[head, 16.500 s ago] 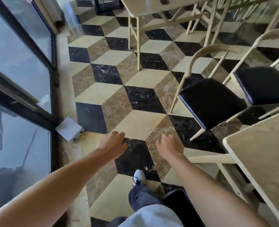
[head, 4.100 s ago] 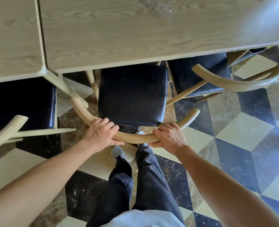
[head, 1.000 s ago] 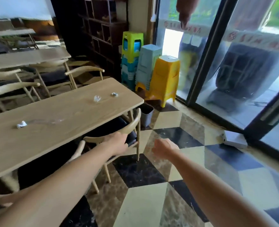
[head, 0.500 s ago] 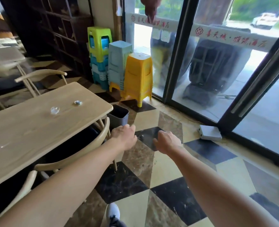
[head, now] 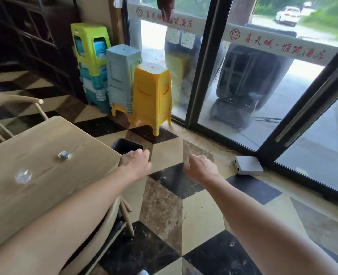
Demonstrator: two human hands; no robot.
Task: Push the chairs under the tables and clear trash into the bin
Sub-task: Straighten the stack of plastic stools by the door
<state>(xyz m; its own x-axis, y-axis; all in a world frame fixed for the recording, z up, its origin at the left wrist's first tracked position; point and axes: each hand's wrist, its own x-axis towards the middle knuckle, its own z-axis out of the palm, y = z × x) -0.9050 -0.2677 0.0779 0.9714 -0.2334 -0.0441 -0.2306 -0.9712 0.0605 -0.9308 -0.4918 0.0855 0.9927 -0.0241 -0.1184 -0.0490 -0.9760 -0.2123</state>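
Note:
A light wooden table (head: 45, 175) fills the left side. Two small crumpled clear scraps lie on it: one (head: 64, 155) nearer the far end, one (head: 23, 176) closer to me. A dark bin (head: 126, 146) stands on the floor just past the table's end. A pale wooden chair (head: 112, 221) with a black seat is tucked under the table's near side. My left hand (head: 136, 162) hovers over the table's corner beside the bin, fingers curled, holding nothing. My right hand (head: 200, 168) is stretched out over the floor, fingers loosely curled and empty.
Stacks of plastic stools, green (head: 90, 62), grey-blue (head: 122, 76) and yellow (head: 152, 96), stand against the glass wall beyond the bin. A small white box (head: 247, 165) lies on the floor by the black door frame (head: 201, 62). Another chair (head: 15, 108) stands behind the table.
I have walked toward the table's end and the glass doors; the bin, stools and white box are closer. Both hands stay stretched out in front, empty.

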